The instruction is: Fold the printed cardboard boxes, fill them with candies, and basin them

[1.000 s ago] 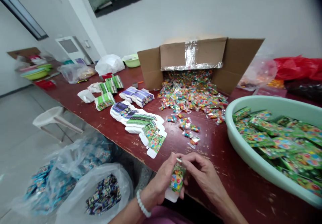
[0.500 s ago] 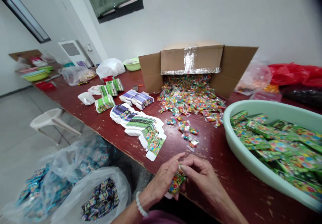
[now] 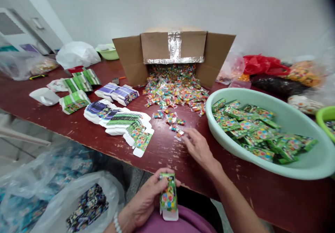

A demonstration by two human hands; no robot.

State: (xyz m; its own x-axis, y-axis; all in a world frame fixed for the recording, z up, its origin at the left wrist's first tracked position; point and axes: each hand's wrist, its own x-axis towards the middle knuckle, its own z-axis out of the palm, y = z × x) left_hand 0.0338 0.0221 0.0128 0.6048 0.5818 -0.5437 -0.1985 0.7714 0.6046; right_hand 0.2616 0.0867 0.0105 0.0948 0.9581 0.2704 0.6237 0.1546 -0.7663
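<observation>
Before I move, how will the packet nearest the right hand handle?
The packet by the right hand is small, so likely light. Its clear, shiny wrapper looks floppy and perhaps slippery; the coloured pieces inside may shift.

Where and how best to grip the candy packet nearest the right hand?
Probably pinch the candy packet across its filled middle, coming from the right: it lies on the table, other packets crowd its far side, and the right hand is by its right side.
</observation>
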